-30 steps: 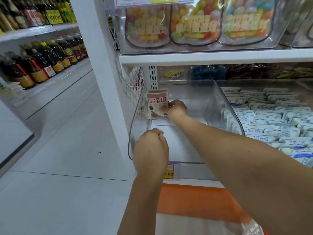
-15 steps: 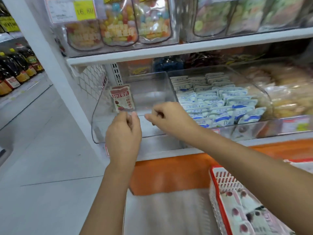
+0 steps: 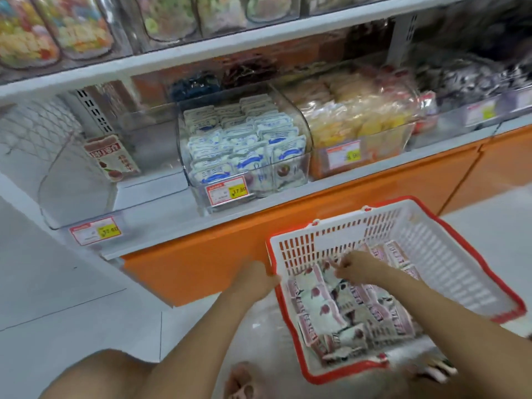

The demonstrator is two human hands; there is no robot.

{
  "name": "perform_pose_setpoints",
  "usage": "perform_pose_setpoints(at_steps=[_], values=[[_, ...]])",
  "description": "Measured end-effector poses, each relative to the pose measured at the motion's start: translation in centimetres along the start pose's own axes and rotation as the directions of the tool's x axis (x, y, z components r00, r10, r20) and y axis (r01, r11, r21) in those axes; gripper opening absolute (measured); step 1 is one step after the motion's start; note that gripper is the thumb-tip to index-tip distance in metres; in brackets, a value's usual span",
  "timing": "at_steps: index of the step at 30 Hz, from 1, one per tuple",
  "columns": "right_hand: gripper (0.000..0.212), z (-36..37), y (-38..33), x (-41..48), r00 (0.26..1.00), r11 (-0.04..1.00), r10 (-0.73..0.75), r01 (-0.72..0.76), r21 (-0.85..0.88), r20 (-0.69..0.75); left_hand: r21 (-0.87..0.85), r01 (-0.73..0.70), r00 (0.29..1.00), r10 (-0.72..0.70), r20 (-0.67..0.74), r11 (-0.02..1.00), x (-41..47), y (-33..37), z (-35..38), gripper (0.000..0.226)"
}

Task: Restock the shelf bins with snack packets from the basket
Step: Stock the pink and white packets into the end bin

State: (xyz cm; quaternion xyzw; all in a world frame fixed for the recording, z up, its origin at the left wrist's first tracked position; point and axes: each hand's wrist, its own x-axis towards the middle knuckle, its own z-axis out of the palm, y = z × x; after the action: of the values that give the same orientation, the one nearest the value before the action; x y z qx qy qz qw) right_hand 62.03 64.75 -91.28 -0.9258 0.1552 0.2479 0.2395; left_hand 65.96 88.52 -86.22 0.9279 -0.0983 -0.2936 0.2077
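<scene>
A white basket with a red rim [image 3: 466,272] stands on the floor below the shelf, its left half filled with several pink-and-white snack packets [image 3: 325,306]. My right hand [image 3: 355,267] is down inside the basket over the packets with its fingers curled; blur hides whether it holds one. My left hand [image 3: 256,279] grips the basket's left rim. On the shelf at the left, a clear bin [image 3: 77,197] contains a single matching packet [image 3: 110,156] leaning upright against its back left side.
Beside the clear bin is a bin of blue-and-white packets [image 3: 244,151], then a bin of yellow snacks [image 3: 359,122]. An orange base panel [image 3: 218,254] runs under the shelf. My knee [image 3: 100,375] and foot [image 3: 241,381] are on the grey floor.
Both hands dropped from the clear bin to the basket. The right hand went in among the packets and the left hand took the rim. The view swung right and down.
</scene>
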Motion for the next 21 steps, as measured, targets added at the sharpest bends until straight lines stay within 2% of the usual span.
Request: perform_pose_setpoints(at_steps=[4, 6, 7, 9, 13, 17, 19, 21], values=[[0.03, 1.1, 4.0, -0.1, 0.997, 0.997, 0.076, -0.076, 0.014, 0.008, -0.078, 0.033, 0.998, -0.029, 0.053, 0.996, 1.9, -0.7, 3.2, 0.035], [0.016, 1.9, 4.4, 0.4, 0.998, 0.997, 0.067, -0.066, 0.031, -0.018, -0.141, 0.048, 0.999, -0.045, 0.023, 0.989, 2.5, -0.5, 4.3, 0.033], [0.014, 2.7, 4.3, 0.9, 0.999, 0.999, 0.04, -0.039, 0.029, -0.018, -0.149, 0.055, 0.998, -0.055, 0.003, 0.987, 2.6, -0.2, 4.7, 0.033], [0.027, 4.6, 3.1, 1.6, 0.999, 0.999, -0.043, 0.043, -0.015, 0.015, -0.172, 0.068, 0.997, -0.073, -0.025, 0.983, 2.9, -0.3, 5.5, 0.033], [0.049, 9.6, 0.4, 3.5, 0.964, 0.968, -0.198, 0.22, -0.119, 0.175, -0.231, 0.115, 0.993, -0.117, 0.008, 0.966, 4.2, -1.3, 6.0, 0.033], [0.042, 14.4, -1.3, 4.8, 0.906, 0.871, -0.221, 0.35, -0.344, 0.362, -0.249, 0.181, 0.983, -0.166, 0.08, 0.951, 4.3, -2.9, 5.5, 0.033], [0.04, 15.8, -1.8, 5.1, 0.891, 0.795, -0.234, 0.405, -0.451, 0.389, -0.248, 0.194, 0.98, -0.176, 0.096, 0.949, 4.2, -4.3, 5.1, 0.037], [0.05, 17.4, -2.1, 5.4, 0.888, 0.742, -0.276, 0.44, -0.505, 0.368, -0.241, 0.199, 0.979, -0.181, 0.098, 0.95, 3.9, -5.8, 4.5, 0.039]])
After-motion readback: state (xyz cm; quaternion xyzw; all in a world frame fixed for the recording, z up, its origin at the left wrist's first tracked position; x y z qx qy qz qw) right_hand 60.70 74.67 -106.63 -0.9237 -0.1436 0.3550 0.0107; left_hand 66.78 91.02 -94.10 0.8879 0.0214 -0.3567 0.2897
